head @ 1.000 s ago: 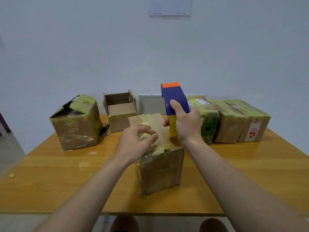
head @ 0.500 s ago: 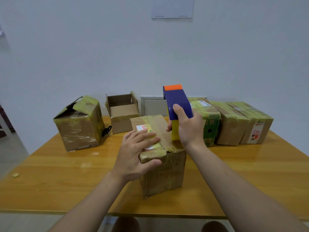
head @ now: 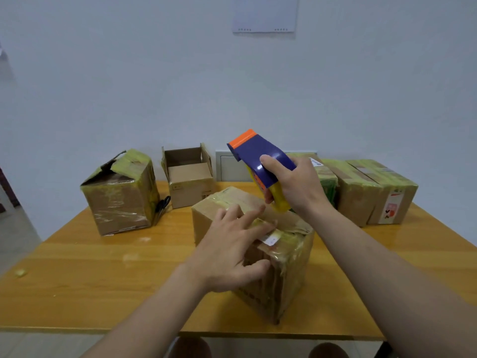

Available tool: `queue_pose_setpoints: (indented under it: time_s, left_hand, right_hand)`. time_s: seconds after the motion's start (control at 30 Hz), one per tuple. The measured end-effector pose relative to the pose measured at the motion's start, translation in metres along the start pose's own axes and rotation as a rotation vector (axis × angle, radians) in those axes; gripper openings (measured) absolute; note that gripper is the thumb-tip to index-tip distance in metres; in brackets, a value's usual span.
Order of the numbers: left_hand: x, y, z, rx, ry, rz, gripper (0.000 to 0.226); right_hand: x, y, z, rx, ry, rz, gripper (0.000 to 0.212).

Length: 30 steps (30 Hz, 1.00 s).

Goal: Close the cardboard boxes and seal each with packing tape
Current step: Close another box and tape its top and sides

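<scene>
A taped cardboard box (head: 286, 267) stands in the middle of the wooden table (head: 108, 275), turned corner-on toward me. My left hand (head: 232, 251) lies on its top with straight fingers, the thumb against its near side. My right hand (head: 296, 187) grips a blue tape dispenser (head: 260, 158) with an orange end and a yellow tape roll, tilted, just above the box's far top edge. An open, empty small box (head: 188, 182) stands at the back. A torn, tape-wrapped box (head: 121, 195) sits at the left.
Three closed taped boxes stand in a row at the back right: one with green print (head: 327, 184), a middle one (head: 353, 192), and one with a red label (head: 392, 197). Black scissors (head: 162, 205) lean by the left box. Small tape scraps (head: 20, 272) lie near the left edge.
The middle box has been turned so a corner faces me. My left hand slid across its top. My right hand tilted the dispenser so its orange end points left.
</scene>
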<state>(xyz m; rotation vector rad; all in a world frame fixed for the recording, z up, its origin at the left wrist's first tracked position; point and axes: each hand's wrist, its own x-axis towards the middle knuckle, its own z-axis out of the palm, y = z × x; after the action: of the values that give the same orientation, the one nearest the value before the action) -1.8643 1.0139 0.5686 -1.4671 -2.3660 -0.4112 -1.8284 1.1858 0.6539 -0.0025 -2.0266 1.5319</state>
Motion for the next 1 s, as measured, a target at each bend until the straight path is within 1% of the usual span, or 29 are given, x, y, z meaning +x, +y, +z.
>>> queue_pose_setpoints:
  time_s: [0.07, 0.17, 0.23, 0.3, 0.37, 0.43, 0.5, 0.6, 0.67, 0.77, 0.87, 0.93, 1.0]
  left_hand:
    - [0.006, -0.005, -0.007, 0.042, -0.075, 0.030, 0.075]
    - [0.013, 0.008, -0.010, 0.060, -0.049, -0.002, 0.073]
    - [0.018, 0.027, -0.004, 0.071, -0.010, -0.111, 0.077]
    - [0.026, 0.049, 0.007, 0.100, 0.039, -0.219, 0.080]
    - [0.033, 0.065, 0.015, 0.146, 0.093, -0.261, 0.080]
    - [0.035, 0.069, 0.012, 0.142, 0.098, -0.232, 0.073]
    - [0.033, 0.057, 0.005, 0.077, 0.040, -0.155, 0.065]
    - [0.029, 0.031, -0.009, 0.006, -0.055, -0.089, 0.063]
    - [0.026, 0.024, -0.012, -0.002, -0.072, -0.120, 0.065]
    - [0.024, 0.020, -0.012, -0.035, -0.049, -0.177, 0.072]
    - [0.021, 0.007, -0.018, -0.063, -0.125, -0.131, 0.075]
    - [0.016, -0.003, -0.025, -0.137, -0.171, -0.119, 0.071]
    - [0.010, -0.011, -0.031, -0.278, -0.121, -0.178, 0.055]
  right_hand:
    - [0.000, -0.010, -0.008, 0.036, -0.014, -0.008, 0.046]
    - [0.006, -0.026, -0.020, 0.126, -0.031, 0.031, 0.039]
    - [0.011, -0.032, -0.030, 0.146, -0.107, 0.089, 0.042]
    - [0.015, -0.033, -0.044, 0.141, -0.229, 0.170, 0.044]
    - [0.015, -0.031, -0.055, 0.106, -0.309, 0.229, 0.042]
    - [0.013, -0.024, -0.062, 0.031, -0.301, 0.246, 0.039]
    - [0.010, -0.016, -0.066, -0.002, -0.235, 0.246, 0.041]
    - [0.007, -0.010, -0.069, 0.073, -0.096, 0.243, 0.033]
    - [0.005, -0.008, -0.073, 0.133, -0.058, 0.236, 0.030]
    - [0.001, -0.007, -0.078, 0.149, -0.090, 0.247, 0.028]
    - [0.001, -0.005, -0.079, 0.109, -0.172, 0.244, 0.031]
    - [0.005, -0.005, -0.079, 0.079, -0.205, 0.234, 0.040]
    - [0.010, -0.006, -0.079, 0.070, -0.223, 0.237, 0.048]
